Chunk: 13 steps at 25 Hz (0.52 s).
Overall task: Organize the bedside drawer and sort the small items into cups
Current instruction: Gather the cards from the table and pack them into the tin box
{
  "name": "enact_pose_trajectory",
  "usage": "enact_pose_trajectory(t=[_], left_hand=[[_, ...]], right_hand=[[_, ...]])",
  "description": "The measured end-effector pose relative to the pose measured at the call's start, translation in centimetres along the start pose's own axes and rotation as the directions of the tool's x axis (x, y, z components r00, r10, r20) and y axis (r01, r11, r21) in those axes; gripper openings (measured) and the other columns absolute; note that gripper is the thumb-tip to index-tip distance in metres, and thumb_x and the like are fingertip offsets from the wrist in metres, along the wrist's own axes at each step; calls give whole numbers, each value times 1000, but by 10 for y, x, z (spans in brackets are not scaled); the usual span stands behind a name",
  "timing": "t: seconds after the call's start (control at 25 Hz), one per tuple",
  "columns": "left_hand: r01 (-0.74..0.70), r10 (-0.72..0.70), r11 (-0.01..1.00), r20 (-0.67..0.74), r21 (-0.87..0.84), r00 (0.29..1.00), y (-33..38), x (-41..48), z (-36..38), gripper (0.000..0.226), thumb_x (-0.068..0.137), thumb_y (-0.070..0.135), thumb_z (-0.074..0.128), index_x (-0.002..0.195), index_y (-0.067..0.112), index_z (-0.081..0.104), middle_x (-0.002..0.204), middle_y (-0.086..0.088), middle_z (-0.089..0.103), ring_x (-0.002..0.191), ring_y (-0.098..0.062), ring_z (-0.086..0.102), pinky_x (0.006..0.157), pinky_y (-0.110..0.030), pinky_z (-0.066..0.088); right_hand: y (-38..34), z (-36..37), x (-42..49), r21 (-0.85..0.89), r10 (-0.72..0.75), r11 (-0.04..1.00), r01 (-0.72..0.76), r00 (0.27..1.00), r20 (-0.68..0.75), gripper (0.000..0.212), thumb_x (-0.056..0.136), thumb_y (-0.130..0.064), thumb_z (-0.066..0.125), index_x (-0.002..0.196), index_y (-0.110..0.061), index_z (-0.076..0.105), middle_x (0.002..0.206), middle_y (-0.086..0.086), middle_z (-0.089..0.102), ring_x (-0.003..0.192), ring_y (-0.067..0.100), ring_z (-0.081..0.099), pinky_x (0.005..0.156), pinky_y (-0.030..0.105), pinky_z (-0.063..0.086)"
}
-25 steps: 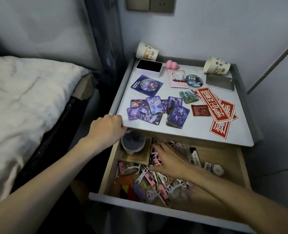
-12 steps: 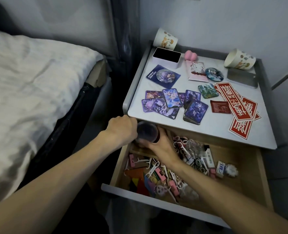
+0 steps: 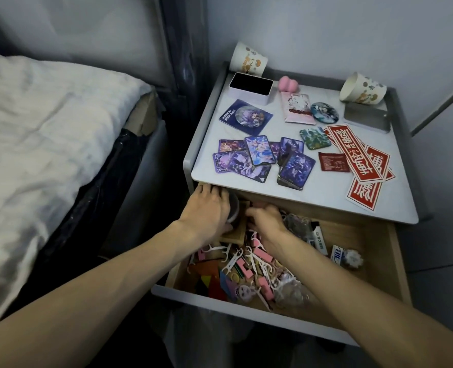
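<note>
Left hand (image 3: 206,211) is curled round a small dark cup (image 3: 233,208) at the back-left corner of the open drawer (image 3: 220,301), tucked just under the bench (image 3: 313,197) edge. The grip looks meant to steady or lift it. Right hand (image 3: 269,224) is just beside it with fingers bent over the edge of a shallow wooden tray (image 3: 236,235); can't tell if it pinches anything.

The cup looks like smooth, round, dark translucent plastic and is mostly hidden by the hand. The drawer is light wood inside with a grey front. Loose jumble in it: thin white plastic floss picks (image 3: 229,261), chunky pink blocks (image 3: 261,254) and flat coloured tangram-like pieces (image 3: 206,277).

Two printed paper cups, one at the back left (image 3: 249,61) and one at the back right (image 3: 363,88), lie tipped on their sides on the bench and hold no sorted items yet. Glossy character cards (image 3: 260,154) are fanned flat there, with red stickers (image 3: 353,152) overlapping to their right. Sorting looks barely started, since the small items are all in the drawer.
</note>
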<state>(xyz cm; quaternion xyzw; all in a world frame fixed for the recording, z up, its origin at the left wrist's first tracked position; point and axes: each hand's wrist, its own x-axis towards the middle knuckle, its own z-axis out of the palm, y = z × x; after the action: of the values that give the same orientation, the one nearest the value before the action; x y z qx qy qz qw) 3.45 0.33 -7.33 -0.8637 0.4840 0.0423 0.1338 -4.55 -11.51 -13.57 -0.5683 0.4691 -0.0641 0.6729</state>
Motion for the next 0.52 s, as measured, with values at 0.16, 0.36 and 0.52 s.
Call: enact_pose_trajectory(t=[0.16, 0.36, 0.52], left_hand=[[33, -31, 989, 13, -142, 999, -5, -5, -7, 78, 76, 59, 67, 132, 8, 47, 131, -16, 54, 123, -32, 47, 102, -38, 38], [27, 3, 904, 71, -426, 997, -8, -26, -39, 85, 69, 62, 73, 138, 23, 42, 133, -5, 50, 118, -29, 52, 90, -36, 44], [-81, 116, 810, 24, -581, 993, 8, -29, -85, 92, 65, 62, 76, 144, 32, 39, 130, 4, 49, 118, -22, 51, 96, -38, 45]], right_hand=[[3, -2, -7, -46, 11, 999, -7, 997, 82, 22, 84, 7, 56, 98, -5, 68, 92, 12, 71, 93, 31, 66, 84, 41, 54], [-11, -37, -53, -108, -97, 988, 112, 986, 135, 18, 90, 1, 55, 85, -6, 70, 70, 4, 69, 62, 9, 67, 52, 19, 48], [-29, -97, -88, -248, -317, 911, 329, 944, 90, 19, 91, -12, 56, 100, -16, 72, 92, -1, 74, 90, 17, 68, 79, 37, 55]])
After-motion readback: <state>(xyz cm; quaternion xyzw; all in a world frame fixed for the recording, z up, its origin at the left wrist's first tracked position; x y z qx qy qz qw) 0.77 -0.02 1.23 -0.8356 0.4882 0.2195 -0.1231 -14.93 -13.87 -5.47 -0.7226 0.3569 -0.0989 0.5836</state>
